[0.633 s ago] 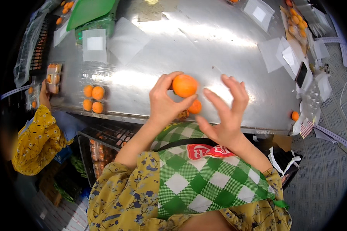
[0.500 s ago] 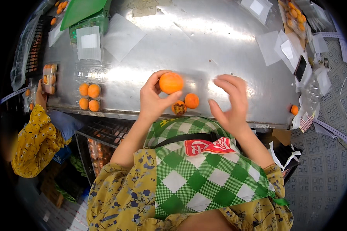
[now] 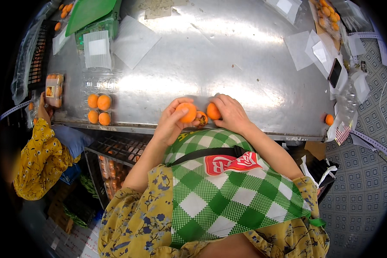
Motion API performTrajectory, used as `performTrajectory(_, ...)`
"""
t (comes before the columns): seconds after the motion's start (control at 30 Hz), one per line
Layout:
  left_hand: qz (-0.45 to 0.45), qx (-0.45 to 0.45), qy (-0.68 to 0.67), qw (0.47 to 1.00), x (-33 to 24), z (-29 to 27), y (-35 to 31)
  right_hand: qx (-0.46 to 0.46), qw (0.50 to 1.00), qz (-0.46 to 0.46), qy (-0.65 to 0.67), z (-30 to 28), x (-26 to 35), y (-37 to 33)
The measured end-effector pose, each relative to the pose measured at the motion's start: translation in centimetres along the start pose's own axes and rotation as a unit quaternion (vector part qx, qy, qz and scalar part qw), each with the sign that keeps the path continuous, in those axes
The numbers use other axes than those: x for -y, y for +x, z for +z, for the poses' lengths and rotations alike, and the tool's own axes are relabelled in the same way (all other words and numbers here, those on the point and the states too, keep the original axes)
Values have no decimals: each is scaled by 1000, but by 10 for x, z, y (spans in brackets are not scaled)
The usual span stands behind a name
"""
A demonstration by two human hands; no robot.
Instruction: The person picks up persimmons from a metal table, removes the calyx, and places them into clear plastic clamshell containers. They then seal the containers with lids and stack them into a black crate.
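My left hand (image 3: 169,122) is closed around an orange persimmon (image 3: 186,112) near the table's front edge. Its fingertips reach a second persimmon (image 3: 202,118), which shows its dark calyx and is partly hidden between the hands. Over a third persimmon (image 3: 213,111), my right hand (image 3: 231,112) has its fingers curled. All three fruits sit close together on the metal tabletop (image 3: 167,73). To the left, a clear plastic clamshell box (image 3: 99,81) lies with its lid folded back and several persimmons in its near half.
A co-worker's hand (image 3: 44,107) touches a packed fruit box (image 3: 54,91) at the left edge. Beyond are a green basket (image 3: 112,26) and white paper sheets (image 3: 135,41). A phone (image 3: 335,74) and a lone persimmon (image 3: 329,119) lie right. Crates (image 3: 112,146) stand below the table.
My left hand has lowered its persimmon toward the front edge. My right hand, open before, has moved left and down and closed on the persimmon there.
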State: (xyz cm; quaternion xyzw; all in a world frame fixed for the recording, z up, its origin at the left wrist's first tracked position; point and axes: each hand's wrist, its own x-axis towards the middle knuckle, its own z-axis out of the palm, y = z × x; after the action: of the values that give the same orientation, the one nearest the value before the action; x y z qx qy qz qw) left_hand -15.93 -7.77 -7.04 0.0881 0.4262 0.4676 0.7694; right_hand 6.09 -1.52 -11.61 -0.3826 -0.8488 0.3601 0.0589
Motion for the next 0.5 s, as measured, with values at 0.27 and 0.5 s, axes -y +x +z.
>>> performTrajectory(0.27,47,30,83,995,11,6,6,-8,863,90,498,-69,34,4)
performTrajectory(0.5,261,1,367,893,-14,61,2,-51,841,71,534,-95,56,3)
